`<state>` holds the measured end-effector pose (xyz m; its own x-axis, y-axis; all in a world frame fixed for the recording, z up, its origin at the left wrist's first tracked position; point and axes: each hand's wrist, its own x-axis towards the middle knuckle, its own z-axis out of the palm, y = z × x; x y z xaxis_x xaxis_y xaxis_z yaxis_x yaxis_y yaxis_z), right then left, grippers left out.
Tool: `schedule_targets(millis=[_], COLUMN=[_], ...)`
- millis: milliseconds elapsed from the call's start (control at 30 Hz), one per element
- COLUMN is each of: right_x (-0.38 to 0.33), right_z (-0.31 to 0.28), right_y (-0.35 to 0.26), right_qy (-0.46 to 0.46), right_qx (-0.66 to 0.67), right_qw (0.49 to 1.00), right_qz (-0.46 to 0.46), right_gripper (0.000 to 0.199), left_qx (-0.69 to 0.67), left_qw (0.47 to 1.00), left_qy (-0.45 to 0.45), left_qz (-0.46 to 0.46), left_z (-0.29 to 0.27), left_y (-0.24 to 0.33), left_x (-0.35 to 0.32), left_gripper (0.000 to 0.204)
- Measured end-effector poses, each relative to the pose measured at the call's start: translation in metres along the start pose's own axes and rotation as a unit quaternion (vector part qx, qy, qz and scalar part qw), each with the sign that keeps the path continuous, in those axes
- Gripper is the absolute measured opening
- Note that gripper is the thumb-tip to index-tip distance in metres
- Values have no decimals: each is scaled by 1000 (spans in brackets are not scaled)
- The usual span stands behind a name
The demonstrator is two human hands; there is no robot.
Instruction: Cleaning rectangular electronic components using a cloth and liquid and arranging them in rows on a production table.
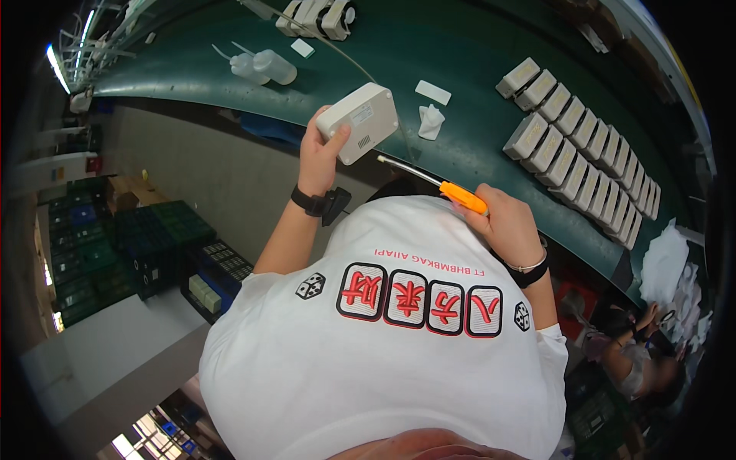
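My left hand (pixel 320 153) grips a white plastic device housing (pixel 359 123) by its side, thumb on the face turned toward me. That face carries a pale label, a patch of vent slots and small round feet at its corners. In my right hand (pixel 506 222) is an orange-handled screwdriver (pixel 464 198), its thin metal shaft pointing left. Its pale tip sits just below the housing's lower right corner, apart from it. Beyond them, a crumpled white cloth or tissue (pixel 431 123) and a flat white block (pixel 433 93) lie on the green bench.
The green bench (pixel 468 146) holds rows of similar white units (pixel 571 172) at right. Two squeeze bottles (pixel 274 67), a small white block (pixel 303 48) and more units (pixel 316 18) stand far left. Crates (pixel 165 238) are stacked on the left floor. Another person (pixel 632 360) works at lower right.
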<state>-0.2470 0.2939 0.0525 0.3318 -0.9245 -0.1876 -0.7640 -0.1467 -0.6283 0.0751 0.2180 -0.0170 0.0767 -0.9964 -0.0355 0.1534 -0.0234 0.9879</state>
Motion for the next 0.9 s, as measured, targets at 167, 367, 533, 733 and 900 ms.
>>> schedule_targets(millis=[167,367,533,733,900], right_x=[-5,1,5,-2,-15], right_z=[-11,-25,-13,6,28], right_y=[7,34,58,59,72], right_qy=[17,1,-29,-29,-24], right_qx=[12,75,148,208,222], right_qw=[1000,997,988,978,974], right_qz=[2,15,34,11,29], right_gripper=[30,29,29,35,21], left_qx=[334,447,-89,-583,-382], left_qw=[919,802,929,764,887], left_qy=[-147,-380,-277,-60,101], left_qz=[149,109,-228,-269,-239], left_z=[-5,-36,-58,-43,10], left_y=[41,60,3,-55,-21], left_x=[3,19,4,-17,-8], left_gripper=[52,54,54,58,53])
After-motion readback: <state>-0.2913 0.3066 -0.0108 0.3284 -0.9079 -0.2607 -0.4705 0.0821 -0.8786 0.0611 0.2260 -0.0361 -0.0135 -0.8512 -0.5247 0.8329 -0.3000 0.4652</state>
